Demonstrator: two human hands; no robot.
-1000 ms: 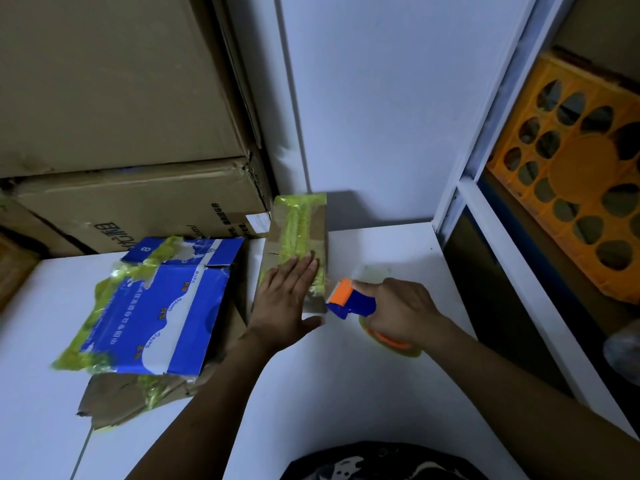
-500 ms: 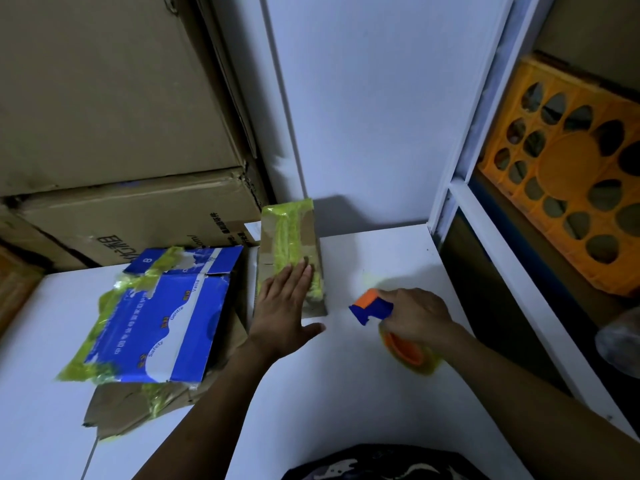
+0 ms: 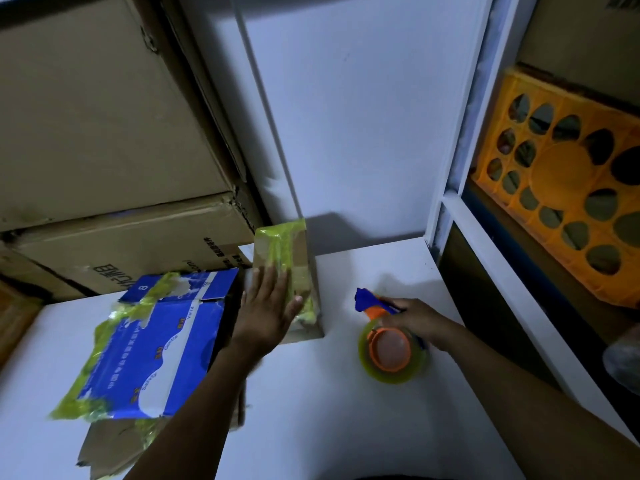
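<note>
My left hand [image 3: 268,306] lies flat, fingers straight, on the small taped box [image 3: 294,251], pressing its near end. My right hand [image 3: 415,320] curls round the handle of the tape dispenser [image 3: 388,351], which rests on the white table [image 3: 329,410] just right of the box, apart from it. A flattened blue carton [image 3: 149,348] lies left of my left wrist.

Matt cardboard parcel [image 3: 298,268], glossy tape; dispenser [image 3: 377,306] seemingly plastic.
</note>
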